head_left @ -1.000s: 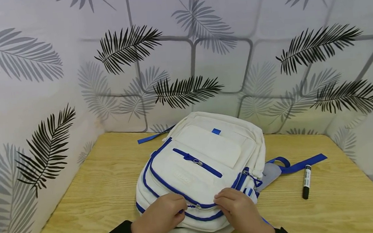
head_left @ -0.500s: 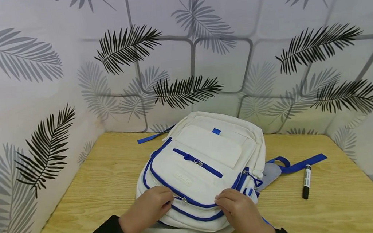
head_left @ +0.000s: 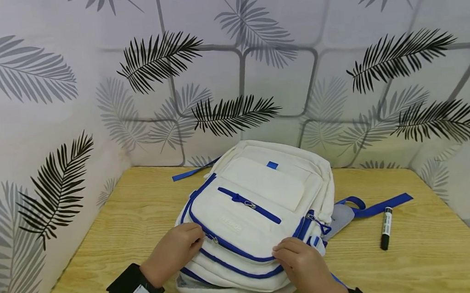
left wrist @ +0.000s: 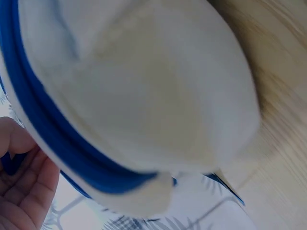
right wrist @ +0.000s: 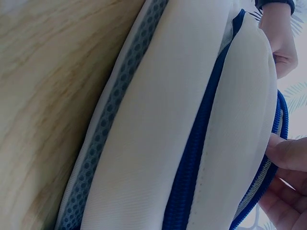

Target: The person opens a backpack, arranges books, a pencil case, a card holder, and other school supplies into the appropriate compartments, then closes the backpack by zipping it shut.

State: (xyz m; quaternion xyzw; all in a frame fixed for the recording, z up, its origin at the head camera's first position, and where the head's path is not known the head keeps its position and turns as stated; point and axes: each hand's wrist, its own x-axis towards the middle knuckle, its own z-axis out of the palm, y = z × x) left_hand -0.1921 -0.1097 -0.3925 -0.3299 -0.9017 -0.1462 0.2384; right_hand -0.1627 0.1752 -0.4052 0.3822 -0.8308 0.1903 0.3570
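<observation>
A white backpack (head_left: 258,177) with blue zippers lies front side up on the wooden table. My left hand (head_left: 176,250) pinches the pull of the front pocket's curved zipper, whose metal slider (head_left: 213,239) shows just beside the fingertips. In the left wrist view, a blue cord loop (left wrist: 12,164) sits inside that hand's curled fingers. At the lower right corner of the pocket, my right hand (head_left: 304,265) pinches the fabric edge along the zipper. The right wrist view has its thumb (right wrist: 288,153) on top of the white edge and fingers beneath.
A black-and-white marker (head_left: 386,229) lies right of the backpack. Blue straps (head_left: 384,206) stretch over the table (head_left: 120,220) on that side, and another strap (head_left: 191,172) pokes out at the back left. A leaf-patterned cloth (head_left: 275,23) surrounds the table behind.
My left hand has slid the zipper slider left and up along the pocket's curve, away from the right hand. The right hand has stayed nearly still at the pocket's edge.
</observation>
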